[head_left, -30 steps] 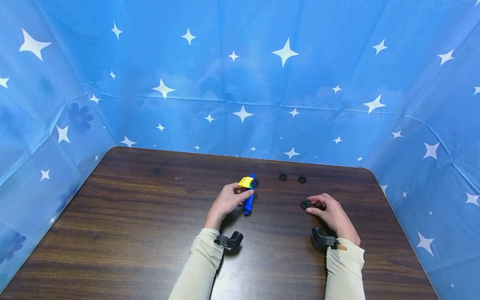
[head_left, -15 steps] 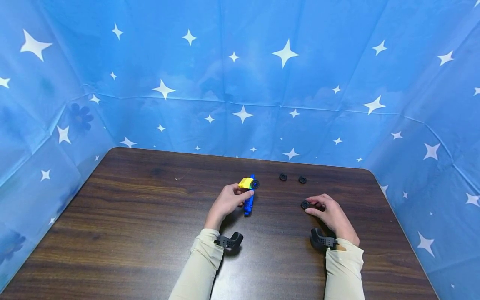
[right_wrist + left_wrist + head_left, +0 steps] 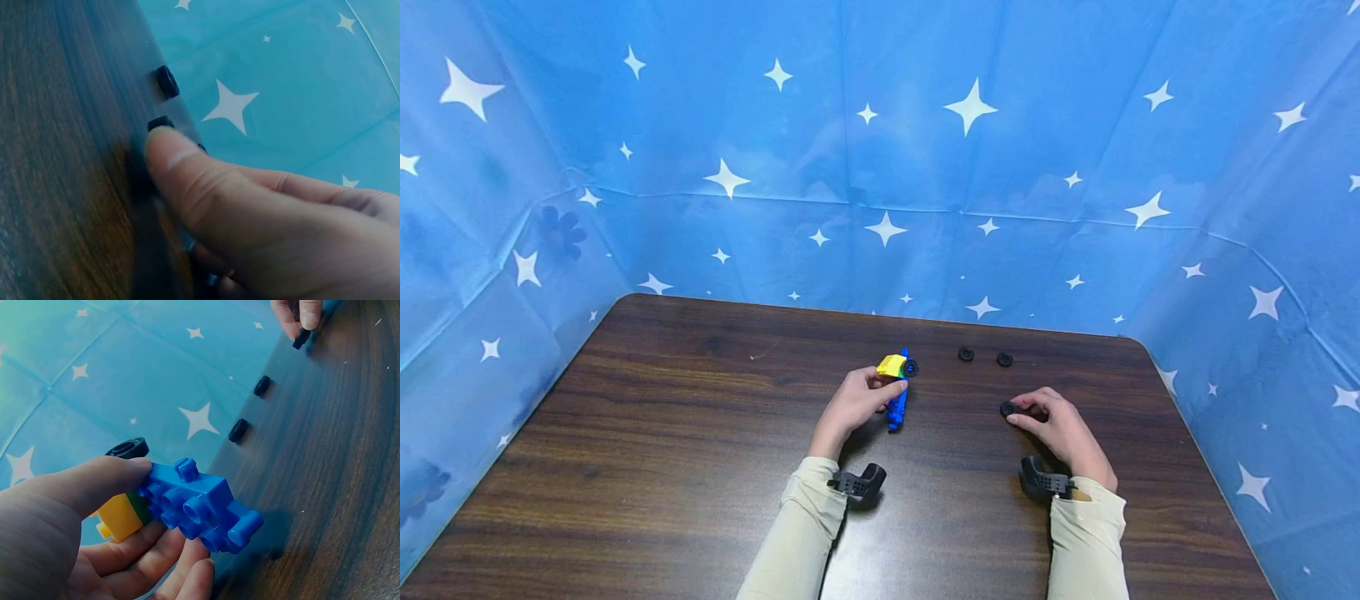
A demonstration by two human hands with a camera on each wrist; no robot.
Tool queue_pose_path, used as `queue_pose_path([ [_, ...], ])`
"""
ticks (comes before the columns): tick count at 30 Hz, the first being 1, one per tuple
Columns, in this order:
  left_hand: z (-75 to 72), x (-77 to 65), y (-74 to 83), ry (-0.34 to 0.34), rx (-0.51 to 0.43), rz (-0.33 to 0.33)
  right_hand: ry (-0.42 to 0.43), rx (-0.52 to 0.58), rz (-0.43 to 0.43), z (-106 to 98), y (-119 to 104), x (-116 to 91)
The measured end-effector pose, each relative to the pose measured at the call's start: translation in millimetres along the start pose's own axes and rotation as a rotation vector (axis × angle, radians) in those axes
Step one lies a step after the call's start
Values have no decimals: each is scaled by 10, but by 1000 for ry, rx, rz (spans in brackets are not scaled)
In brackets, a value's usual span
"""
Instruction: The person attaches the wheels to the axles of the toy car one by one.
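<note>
- Surroundings: a star-printed blue curtain (image 3: 805,133) borders the desk (image 3: 700,467) at the rear and both sides.
- Loose parts: a left loose wheel (image 3: 966,354) and a right loose wheel (image 3: 1004,359) lie near each other on the desk, beyond the right grip (image 3: 1060,423).
- Right grip: pinches a black wheel (image 3: 1007,408) between thumb and fingers; desk contact cannot be determined.
- Left grip (image 3: 859,400): grasps the blue-and-yellow toy (image 3: 901,403), well apart from the pinched wheel. A fitted wheel (image 3: 911,367) sits at the toy's yellow end.
- Change: the right grip and its wheel have shifted slightly leftward; the left grip and toy hold position.
- Left wrist view only: blue tubes and a side peg (image 3: 185,470) are exposed.
- Right wrist view: the thumb (image 3: 172,153) obstructs the area behind it.
</note>
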State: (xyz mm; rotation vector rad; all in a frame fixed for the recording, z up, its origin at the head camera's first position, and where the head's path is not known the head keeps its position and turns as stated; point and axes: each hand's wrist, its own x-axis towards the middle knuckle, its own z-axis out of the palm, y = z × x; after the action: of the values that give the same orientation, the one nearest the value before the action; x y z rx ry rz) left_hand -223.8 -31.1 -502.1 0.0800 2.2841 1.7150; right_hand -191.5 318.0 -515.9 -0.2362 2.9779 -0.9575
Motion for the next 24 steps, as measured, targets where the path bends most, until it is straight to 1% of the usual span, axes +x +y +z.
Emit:
queue_pose_path([
  [5,-3,-1,3,-3,-12,-1,11,18,1,-5,-24,0],
  [17,-4,-5,-5,5,-8,-3,0,80,-5,-18,-98,-1],
  [24,-3,3,-9,12,-14,-19,-1,77,-10,-17,-106,-11],
])
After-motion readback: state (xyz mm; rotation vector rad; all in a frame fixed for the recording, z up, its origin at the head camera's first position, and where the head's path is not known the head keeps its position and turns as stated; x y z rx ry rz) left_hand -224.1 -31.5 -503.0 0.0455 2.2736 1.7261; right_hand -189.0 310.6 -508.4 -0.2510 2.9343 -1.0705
